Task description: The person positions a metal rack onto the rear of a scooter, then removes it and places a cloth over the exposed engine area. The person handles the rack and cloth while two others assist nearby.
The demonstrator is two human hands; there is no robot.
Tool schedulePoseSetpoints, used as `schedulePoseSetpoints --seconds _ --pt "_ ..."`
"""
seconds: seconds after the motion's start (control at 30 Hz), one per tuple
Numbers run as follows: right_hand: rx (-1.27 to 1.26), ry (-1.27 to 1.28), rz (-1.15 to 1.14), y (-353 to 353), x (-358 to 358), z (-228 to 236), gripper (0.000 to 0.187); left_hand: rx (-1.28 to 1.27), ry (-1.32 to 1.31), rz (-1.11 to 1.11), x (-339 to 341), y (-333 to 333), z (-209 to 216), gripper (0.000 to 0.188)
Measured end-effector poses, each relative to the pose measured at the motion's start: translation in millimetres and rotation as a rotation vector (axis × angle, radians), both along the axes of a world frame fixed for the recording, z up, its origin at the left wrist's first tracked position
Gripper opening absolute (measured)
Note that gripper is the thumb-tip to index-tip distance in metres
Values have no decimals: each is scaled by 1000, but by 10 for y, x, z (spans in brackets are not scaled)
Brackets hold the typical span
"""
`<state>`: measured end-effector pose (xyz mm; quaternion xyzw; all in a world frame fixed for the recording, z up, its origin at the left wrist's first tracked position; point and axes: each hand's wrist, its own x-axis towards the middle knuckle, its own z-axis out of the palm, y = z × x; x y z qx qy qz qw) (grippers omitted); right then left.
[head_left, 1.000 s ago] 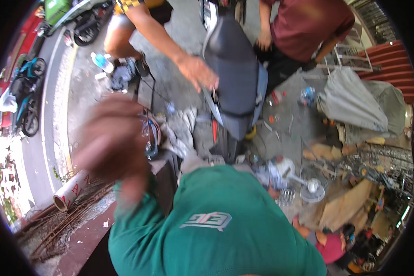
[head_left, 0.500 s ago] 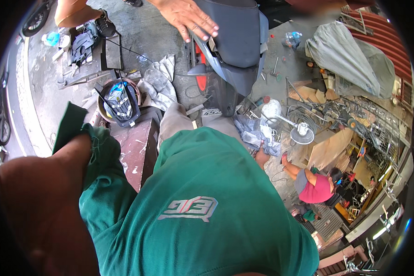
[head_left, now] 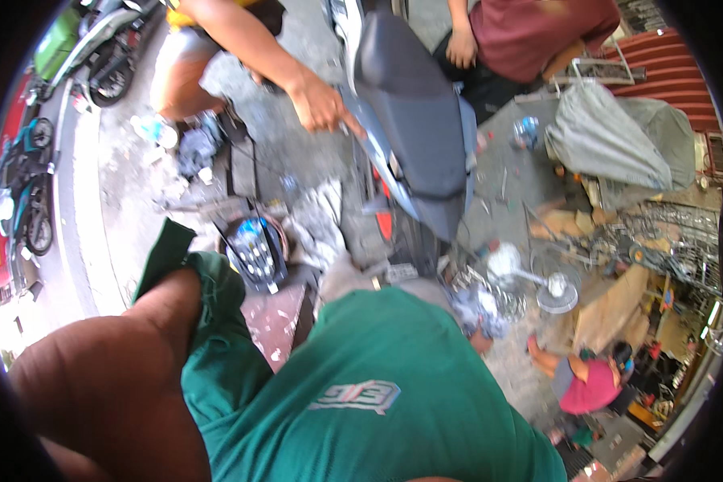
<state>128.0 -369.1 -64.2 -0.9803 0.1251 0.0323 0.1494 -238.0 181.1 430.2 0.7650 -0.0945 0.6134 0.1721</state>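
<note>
Raised left arm filling the lower left corner above a green shirt.

The person's own left arm is lifting close to the camera in a green short sleeve; its fingers are lying out of frame, so their grasp cannot be told. A co-worker's hand is resting, fingers loosely curled, against the dark grey scooter seat. A round basket of tools is sitting on the ground just beyond the sleeve.

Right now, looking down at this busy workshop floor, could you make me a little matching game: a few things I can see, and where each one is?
Things:
1. scooter seat
2. round tool tub
3. green shirt
4. grey cloth bundle

Places:
a. upper right
b. bottom middle
c. top middle, under a co-worker's hand
d. left of centre, on the ground

Pairs: 1-c, 2-d, 3-b, 4-a
</note>
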Motion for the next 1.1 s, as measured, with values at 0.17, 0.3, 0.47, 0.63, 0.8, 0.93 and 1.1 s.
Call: schedulePoseSetpoints --seconds 0.17,0.3,0.47,0.63,0.8,0.93,1.1 --pt "281 -124 75 37 379 -90 78 31 -140 86 106 -261 314 49" --pt "288 -132 198 20 785 -218 80 13 -191 146 388 -587 362 49" --pt "103 -34 272 48 1163 -331 77 -110 -65 164 950 -878 65 27" --pt "112 35 334 184 1410 -238 78 -248 582 120 1176 -887 -509 16" --pt "177 50 447 257 1514 -273 70 -789 889 369 2135 -937 -2221 17" --pt "215 6 476 245 1458 -399 60 -433 954 588 2584 -961 -3564 30" --pt "123 41 361 256 1209 -213 54 -229 1003 606 2734 -745 -3977 35"
